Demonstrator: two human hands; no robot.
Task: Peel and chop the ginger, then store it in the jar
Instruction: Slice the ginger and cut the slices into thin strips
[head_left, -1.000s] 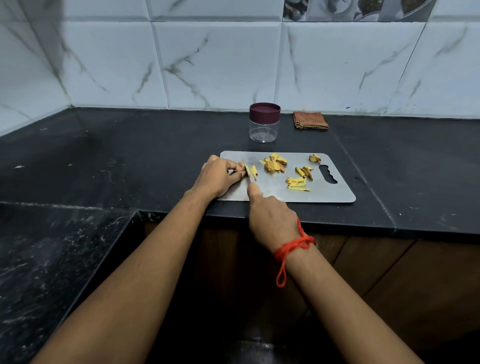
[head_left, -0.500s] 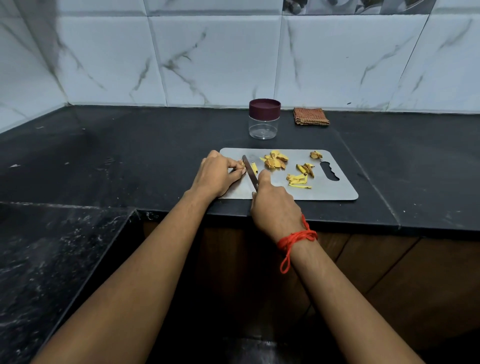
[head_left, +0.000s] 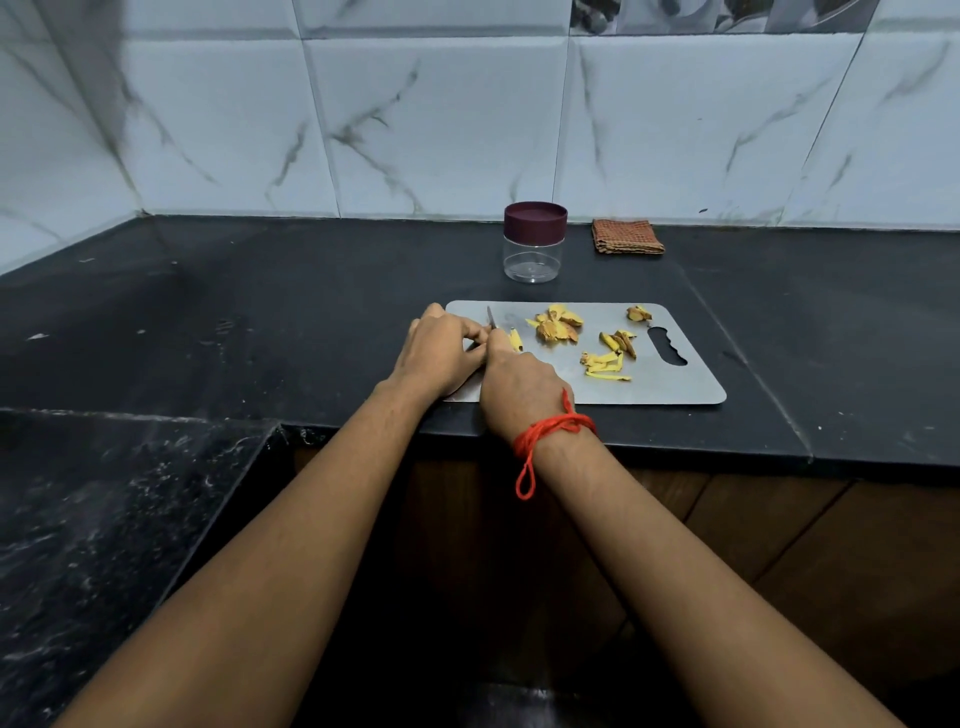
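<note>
A steel cutting board (head_left: 675, 384) lies on the black counter. At its left end my left hand (head_left: 441, 353) curls its fingers over a ginger piece that is mostly hidden. Right beside it my right hand (head_left: 519, 389) grips a knife (head_left: 490, 317); only the blade tip shows above my fingers. A yellow ginger slice (head_left: 515, 340) lies just right of the blade. Peels and cut ginger pieces (head_left: 558, 325) are scattered over the board's middle and right. Behind the board stands an empty clear jar (head_left: 534, 254) with its maroon lid on.
A folded brown checked cloth (head_left: 627, 237) lies by the tiled wall, right of the jar. The black counter (head_left: 260, 312) runs left into a corner, with a lower dark speckled slab (head_left: 104, 519) at the near left. The counter's front edge passes under my wrists.
My right hand has moved forward over the board and closer to my left hand. The knife blade is now more upright and mostly hidden. The left hand has hardly moved.
</note>
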